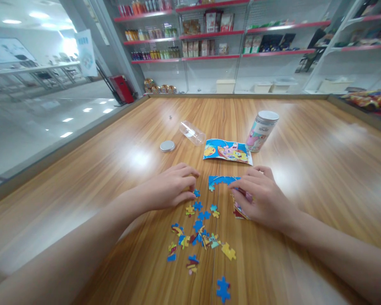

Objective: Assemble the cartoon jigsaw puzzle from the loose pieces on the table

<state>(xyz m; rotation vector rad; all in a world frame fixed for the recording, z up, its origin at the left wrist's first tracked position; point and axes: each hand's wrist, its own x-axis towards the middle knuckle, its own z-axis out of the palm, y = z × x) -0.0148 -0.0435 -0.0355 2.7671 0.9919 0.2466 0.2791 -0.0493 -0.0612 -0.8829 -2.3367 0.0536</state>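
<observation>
My left hand (176,185) rests on the table with curved fingers apart. Its thumb and fingertips are beside a small blue puzzle piece (197,193). My right hand (262,195) is closed over the right part of a partly joined jigsaw puzzle (217,180), thumb and forefinger close together on a puzzle piece; the hand hides much of that side. Blue pieces form the puzzle's top strip, and a pink and brown section (239,212) shows below my thumb. Several loose blue, yellow and red pieces (198,225) lie scattered nearer me, with a single blue piece (223,289) closest.
Beyond my hands lies a colourful picture sheet (227,151). A printed can (262,131) stands at its right. To the left are a clear plastic cylinder (192,132) on its side and a silver lid (167,146). Stocked shelves (211,34) stand behind the table's raised edge.
</observation>
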